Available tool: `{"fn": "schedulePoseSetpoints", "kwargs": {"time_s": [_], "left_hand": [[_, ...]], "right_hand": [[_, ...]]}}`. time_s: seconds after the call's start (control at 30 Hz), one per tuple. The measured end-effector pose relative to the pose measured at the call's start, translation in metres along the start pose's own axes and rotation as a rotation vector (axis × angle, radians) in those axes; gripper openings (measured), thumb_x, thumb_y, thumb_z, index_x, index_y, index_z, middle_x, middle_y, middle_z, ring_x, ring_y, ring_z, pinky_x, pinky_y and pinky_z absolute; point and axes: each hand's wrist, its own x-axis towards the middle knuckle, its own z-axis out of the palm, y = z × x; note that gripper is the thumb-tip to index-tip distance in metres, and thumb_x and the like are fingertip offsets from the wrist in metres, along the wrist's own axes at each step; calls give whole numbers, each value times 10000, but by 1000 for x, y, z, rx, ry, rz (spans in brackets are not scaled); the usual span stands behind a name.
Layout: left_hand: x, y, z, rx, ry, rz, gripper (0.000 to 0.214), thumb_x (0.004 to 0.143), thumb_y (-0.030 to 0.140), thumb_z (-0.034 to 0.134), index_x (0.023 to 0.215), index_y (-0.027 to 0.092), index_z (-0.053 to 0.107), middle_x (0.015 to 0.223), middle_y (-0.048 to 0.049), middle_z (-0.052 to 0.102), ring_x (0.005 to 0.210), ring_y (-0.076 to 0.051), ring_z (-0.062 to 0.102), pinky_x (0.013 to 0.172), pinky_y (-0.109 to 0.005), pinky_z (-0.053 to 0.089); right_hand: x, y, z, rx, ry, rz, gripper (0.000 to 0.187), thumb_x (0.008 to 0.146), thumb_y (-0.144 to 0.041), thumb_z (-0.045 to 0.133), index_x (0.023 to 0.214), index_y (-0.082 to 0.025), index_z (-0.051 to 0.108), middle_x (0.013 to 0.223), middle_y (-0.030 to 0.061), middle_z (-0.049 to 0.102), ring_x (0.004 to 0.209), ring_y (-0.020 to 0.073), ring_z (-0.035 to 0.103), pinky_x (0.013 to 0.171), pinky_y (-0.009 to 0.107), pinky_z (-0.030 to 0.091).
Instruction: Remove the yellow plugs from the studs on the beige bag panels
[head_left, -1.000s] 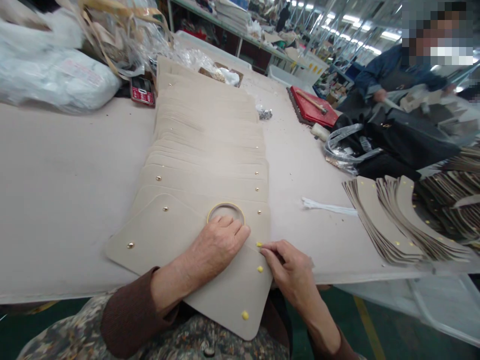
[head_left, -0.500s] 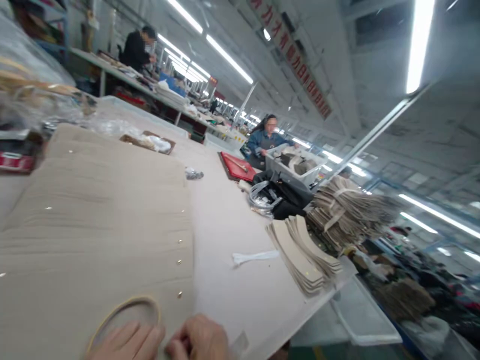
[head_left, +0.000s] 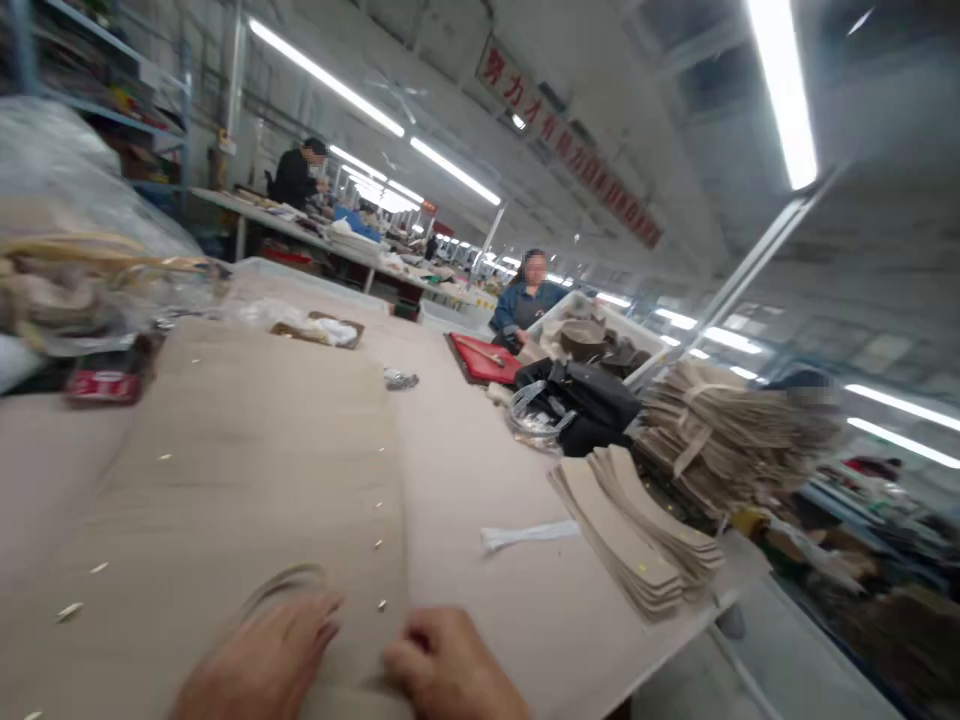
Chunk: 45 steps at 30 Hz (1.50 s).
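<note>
A long beige fabric sheet (head_left: 300, 440) lies before me, with small shiny metal fittings along both sides. My left hand (head_left: 262, 655) is over its near part, its fingers closed around a thin curved strip (head_left: 289, 575) that arches up beyond them. Motion blur hides just how the fingers meet the strip. My right hand (head_left: 450, 660) is at the sheet's right edge, fingers curled and thumb pinched against them, gripping the fabric there. The fingertips of that hand are partly hidden.
On the pale table (head_left: 465, 430) lie a white strip (head_left: 529, 535), stacked curved beige pieces (head_left: 622, 530), a black bag (head_left: 592, 395) and a red tray (head_left: 484, 358). A bundle of beige strips (head_left: 735, 430) sits at the right edge. Across the table, a person (head_left: 517, 300) stands by a bin.
The view has shifted, so the table's things appear lower and farther right. My left hand has turned over the curved strip; its yellow edge shows less. My right hand stays by the fabric's edge.
</note>
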Motion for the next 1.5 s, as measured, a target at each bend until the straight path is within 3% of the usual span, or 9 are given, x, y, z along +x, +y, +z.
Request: {"fn": "schedulePoseSetpoints", "kwargs": {"time_s": [0.13,0.3,0.47,0.67,0.9,1.1,1.33,1.43,1.5], "left_hand": [[17,7,-27,-163,-122,-43,228,1001,221,373,1077,184,585,911,-39,741,804,-149,712,728,-234,552],[22,15,-47,-283,-285,-122,247,988,220,437,1213,184,532,960,-47,733,825,-142,710,739,-220,558],[22,17,-62,-264,-446,-118,465,1004,238,377,1450,149,279,844,-38,705,739,-154,689,662,-237,559],[15,20,-66,-189,-430,-25,372,1012,252,362,1364,132,357,1100,-125,691,950,-204,683,784,-312,573],[10,24,-65,-169,-462,-31,201,1009,216,370,1153,157,498,875,-52,686,721,-184,648,627,-294,517],[15,30,-65,-245,-558,-116,212,1006,180,344,918,189,537,741,-1,594,659,-147,590,574,-250,445],[23,37,-52,-150,-420,-11,293,978,115,327,748,192,490,625,17,503,530,-138,473,497,-274,323],[23,43,-47,-157,-366,-9,286,961,94,353,720,193,471,603,25,468,513,-132,441,491,-285,295],[22,49,-48,-203,-332,-15,262,945,73,371,737,189,481,607,24,465,525,-134,444,498,-286,304]], "right_hand": [[-10,-6,-22,134,52,-71,258,871,-295,554,681,-163,668,611,-13,632,597,134,553,533,211,375],[-14,-19,-17,301,120,-223,178,887,-308,577,852,-181,696,743,19,684,681,159,604,628,241,458],[-18,-45,-10,298,80,-501,176,902,-196,565,1038,-205,675,956,53,707,833,169,643,745,270,513],[-17,-52,-4,204,57,-715,213,917,-116,504,1050,-221,634,958,60,689,890,179,630,790,299,516],[-19,-49,8,10,257,-838,186,878,-80,470,823,-203,598,692,31,647,654,163,598,611,262,472],[-27,-44,12,27,348,-766,197,838,-69,497,800,-203,637,662,29,667,599,147,617,591,245,476],[-27,-49,8,627,55,-49,153,787,-292,622,690,-176,641,496,-6,634,430,128,580,437,212,452],[-22,-46,9,720,4,58,179,752,-323,658,670,-166,634,470,-7,633,420,128,591,442,209,469],[-15,-39,8,713,67,85,181,731,-326,681,665,-163,639,475,-13,631,422,119,589,440,198,467]]}}
